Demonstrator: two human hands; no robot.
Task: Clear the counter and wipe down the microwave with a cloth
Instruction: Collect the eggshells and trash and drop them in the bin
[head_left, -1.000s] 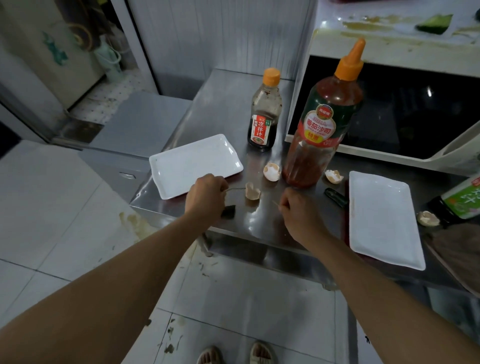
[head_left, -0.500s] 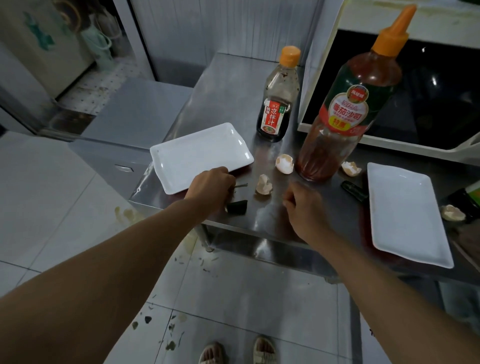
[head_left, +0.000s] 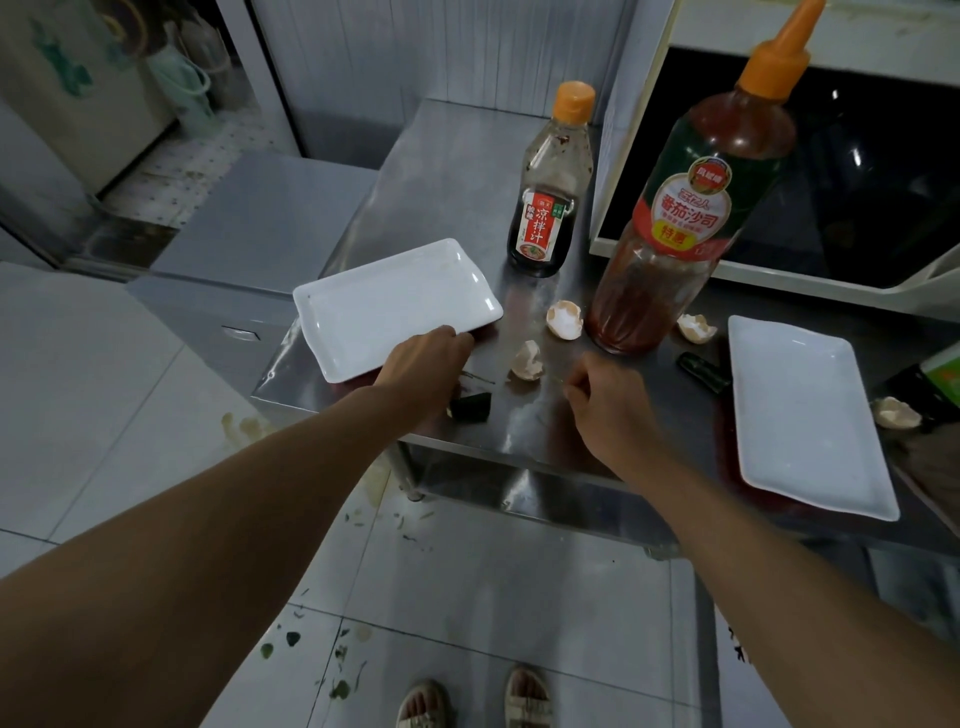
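My left hand (head_left: 426, 364) lies on the near rim of the left white plate (head_left: 389, 306), fingers curled over its edge. My right hand (head_left: 602, 397) is closed in a fist on the steel counter (head_left: 457, 166), just right of an eggshell (head_left: 525, 361). A thin pale sliver shows at its fingertips; I cannot tell if it is held. More eggshells (head_left: 565, 321) lie by the tall ketchup bottle (head_left: 691, 223). A dark green scrap (head_left: 470, 405) sits between my hands. The microwave (head_left: 857, 171) stands behind, its dark door facing me. No cloth is visible.
A dark sauce bottle (head_left: 550, 208) stands behind the left plate. A second white plate (head_left: 810, 415) lies at the right, with a green scrap (head_left: 704, 370) and eggshell (head_left: 896, 413) beside it. A lower steel cabinet (head_left: 249, 208) adjoins the left. Scraps litter the tiled floor.
My left hand moved forward from the green scrap onto the left plate's near rim, leaving a thin stem on the counter. The right hand stayed closed in place. The camera moved closer.
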